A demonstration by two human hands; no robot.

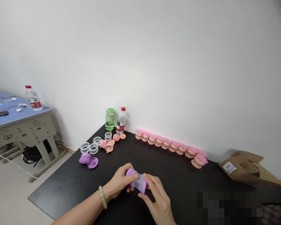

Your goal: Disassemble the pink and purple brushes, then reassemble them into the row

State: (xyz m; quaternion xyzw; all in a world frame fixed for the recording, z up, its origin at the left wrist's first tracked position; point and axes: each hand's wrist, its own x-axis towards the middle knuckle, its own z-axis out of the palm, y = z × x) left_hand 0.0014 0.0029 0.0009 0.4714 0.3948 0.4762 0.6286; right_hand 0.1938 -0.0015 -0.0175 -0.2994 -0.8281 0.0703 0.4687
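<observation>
A purple-bristled brush with a translucent waisted body [138, 182] lies tilted on its side between my hands, above the black table. My left hand [122, 181], a beaded bracelet at its wrist, closes around the bristle end and body. Thumb and fingers of my right hand [158, 198] grip the purple round cap [144, 186] at the other end. Left of them on the table are a purple bristle head [85, 158], a purple disc [93, 162], several translucent rings [93, 148], and pink-and-orange brush parts [109, 145].
Along the wall runs a row of assembled pink brushes [166, 143]. A green bottle [110, 119] and a water bottle [121, 121] stand at the back corner of the black table [67, 184]. A brown paper bag [248, 168] lies right. Another blue-topped table [18, 115] is left.
</observation>
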